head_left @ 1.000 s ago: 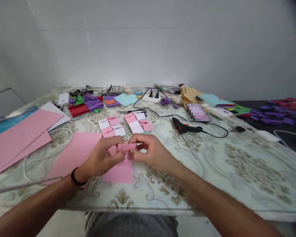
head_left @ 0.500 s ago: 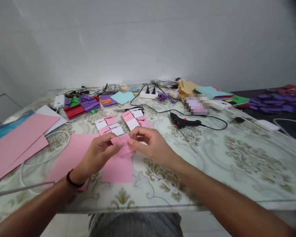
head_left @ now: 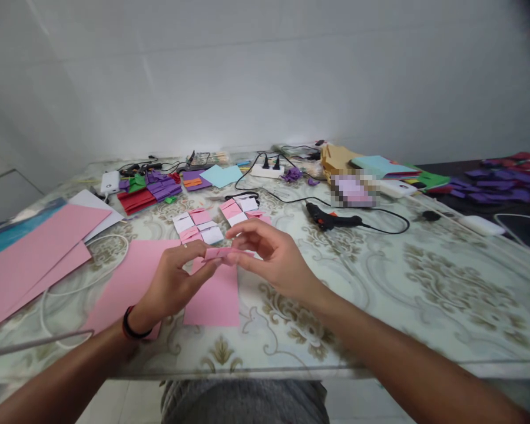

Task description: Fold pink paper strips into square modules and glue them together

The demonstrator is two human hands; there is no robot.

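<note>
A small folded piece of pink paper (head_left: 218,254) is held above the table, seen nearly edge-on. My left hand (head_left: 176,277) pinches its left end between thumb and fingers. At its right end my right hand (head_left: 269,253) has the thumb against the paper, the other fingers curled above it. Below the hands lies a pink sheet (head_left: 212,300), with a larger pink sheet (head_left: 128,277) to its left, partly under my left wrist. Just beyond are pink-and-white woven paper pieces (head_left: 197,225) and a second such group (head_left: 238,207).
A black glue gun (head_left: 333,220) with its cord lies right of centre. Behind stands a white power strip (head_left: 267,171) with two plugs. Pink sheets (head_left: 39,253) and a white cable (head_left: 126,247) are at left. Folded purple papers (head_left: 163,185) lie at back left.
The pink paper has turned from showing its face to nearly edge-on and looks narrower. My right fingers have lifted and spread slightly; both hands stay in nearly the same place.
</note>
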